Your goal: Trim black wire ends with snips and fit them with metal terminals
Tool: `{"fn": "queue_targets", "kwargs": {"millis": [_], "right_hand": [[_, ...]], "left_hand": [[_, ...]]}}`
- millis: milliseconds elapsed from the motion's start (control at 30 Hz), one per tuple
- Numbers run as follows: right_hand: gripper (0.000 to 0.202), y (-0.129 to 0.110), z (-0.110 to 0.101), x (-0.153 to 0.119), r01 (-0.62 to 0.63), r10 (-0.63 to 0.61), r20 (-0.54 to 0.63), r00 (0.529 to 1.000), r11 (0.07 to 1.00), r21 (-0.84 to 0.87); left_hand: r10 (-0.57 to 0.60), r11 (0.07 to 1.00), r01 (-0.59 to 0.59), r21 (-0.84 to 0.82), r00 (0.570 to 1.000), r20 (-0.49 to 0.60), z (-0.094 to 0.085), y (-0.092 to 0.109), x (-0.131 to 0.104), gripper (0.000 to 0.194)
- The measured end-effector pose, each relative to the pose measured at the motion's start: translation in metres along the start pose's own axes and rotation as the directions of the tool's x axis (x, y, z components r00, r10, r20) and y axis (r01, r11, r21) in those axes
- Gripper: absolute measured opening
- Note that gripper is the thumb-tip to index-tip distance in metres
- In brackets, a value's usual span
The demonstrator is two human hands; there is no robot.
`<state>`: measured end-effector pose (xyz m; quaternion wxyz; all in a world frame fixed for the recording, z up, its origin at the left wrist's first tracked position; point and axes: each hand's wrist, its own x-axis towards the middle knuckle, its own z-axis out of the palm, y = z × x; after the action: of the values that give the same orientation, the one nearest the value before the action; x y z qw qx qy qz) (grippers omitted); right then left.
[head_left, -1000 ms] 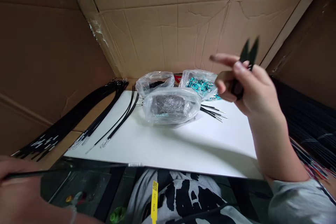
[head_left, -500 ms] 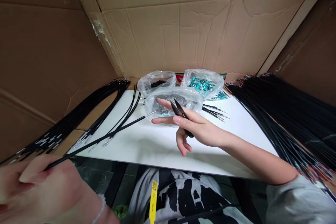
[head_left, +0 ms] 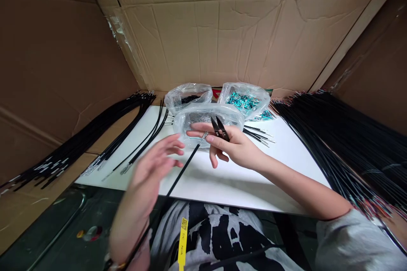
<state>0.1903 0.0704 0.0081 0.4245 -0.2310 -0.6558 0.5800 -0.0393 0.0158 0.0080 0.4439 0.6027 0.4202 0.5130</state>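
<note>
In the head view, the silvery end [head_left: 204, 136] of a black cable [head_left: 182, 172] is pinched at the thumb of the right hand [head_left: 240, 148], against the fingers. Black snips [head_left: 221, 129] are held in the same hand, the blades pointed upward and parted at the tips. The left hand [head_left: 152, 163] is blurred, with its fingers spread and nothing gripped; it is held just beside the cable, which is slanted down past the left forearm toward the lap. Both hands are held above a white board [head_left: 203, 186].

Behind the right hand, a clear plastic bag [head_left: 181, 125] with grey contents is partly hidden by the fingers. Two more bags are set behind it: one with black pieces [head_left: 190, 99] to the left, one with shiny teal pieces [head_left: 243, 100] to the right. Several loose cables [head_left: 146, 149] are laid on the board's left part. A large cable bundle [head_left: 346, 135] is spread along the right side, and another bundle [head_left: 98, 137] along the left. Cardboard [head_left: 203, 42] is stood up behind.
</note>
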Motion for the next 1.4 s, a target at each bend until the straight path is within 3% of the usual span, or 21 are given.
{"fn": "queue_targets", "kwargs": {"millis": [67,100,167,233,367,500,700,833,1000,1067,1200,1267,1333,1400], "right_hand": [[0.04,0.002,0.001,0.0,0.025,-0.027,-0.021,0.999,0.998,-0.066],[0.037,0.003,0.002,0.0,0.04,-0.043,-0.035,0.998,0.995,-0.095],[0.034,0.002,0.002,-0.001,0.078,-0.087,-0.058,0.995,0.985,-0.153],[0.037,0.0,0.002,-0.003,0.12,-0.147,-0.091,0.985,0.96,-0.255],[0.049,-0.007,-0.001,-0.01,0.18,-0.319,-0.153,0.935,0.802,-0.569],[0.052,-0.008,-0.003,-0.015,0.259,-0.467,-0.05,0.883,0.573,-0.778],[0.049,0.004,-0.001,-0.015,0.219,-0.551,0.006,0.834,0.322,-0.921],[0.031,0.006,0.0,-0.014,0.194,-0.668,0.008,0.744,0.205,-0.959],[0.015,-0.003,0.002,-0.013,0.163,-0.695,-0.084,0.714,0.282,-0.945],[0.015,-0.005,0.003,-0.015,0.204,-0.697,-0.058,0.715,0.286,-0.936],[0.02,-0.006,-0.001,-0.018,0.429,-0.639,0.245,0.729,0.146,-0.892],[0.023,-0.007,-0.003,-0.018,0.482,-0.567,0.33,0.755,0.138,-0.865],[0.02,-0.01,-0.004,-0.016,0.439,-0.518,0.234,0.822,0.316,-0.841],[0.017,-0.016,-0.002,-0.014,0.298,-0.465,-0.026,0.885,0.608,-0.736]], "left_hand": [[-0.18,0.98,0.188,-0.059,0.976,0.123,0.018,-0.014,0.017,0.03],[-0.212,0.96,0.243,-0.138,0.955,0.206,0.025,-0.02,0.022,0.032],[-0.216,0.914,0.314,-0.258,0.914,0.344,0.033,-0.028,0.024,0.039],[-0.162,0.894,0.297,-0.337,0.913,0.375,0.036,-0.03,0.024,0.04],[-0.088,0.911,0.193,-0.364,0.955,0.285,0.035,-0.027,0.027,0.031],[-0.071,0.939,0.128,-0.32,0.981,0.181,0.037,-0.026,0.028,0.028],[-0.055,0.956,0.068,-0.286,0.997,0.056,0.042,-0.03,0.024,0.025],[-0.054,0.967,0.057,-0.249,0.998,0.02,0.045,-0.027,0.024,0.027],[-0.023,0.973,0.043,-0.225,0.996,0.091,0.044,-0.031,0.02,0.032],[-0.023,0.976,0.05,-0.212,0.992,0.126,0.045,-0.031,0.017,0.033],[-0.054,0.986,0.062,-0.155,0.997,0.058,0.051,-0.025,0.011,0.031],[-0.051,0.989,0.053,-0.139,0.999,0.016,0.055,-0.024,0.011,0.035],[-0.034,0.988,0.034,-0.148,0.999,0.006,0.056,-0.025,0.012,0.039],[-0.011,0.987,0.01,-0.16,1.0,-0.002,0.056,-0.029,0.014,0.036]]}}
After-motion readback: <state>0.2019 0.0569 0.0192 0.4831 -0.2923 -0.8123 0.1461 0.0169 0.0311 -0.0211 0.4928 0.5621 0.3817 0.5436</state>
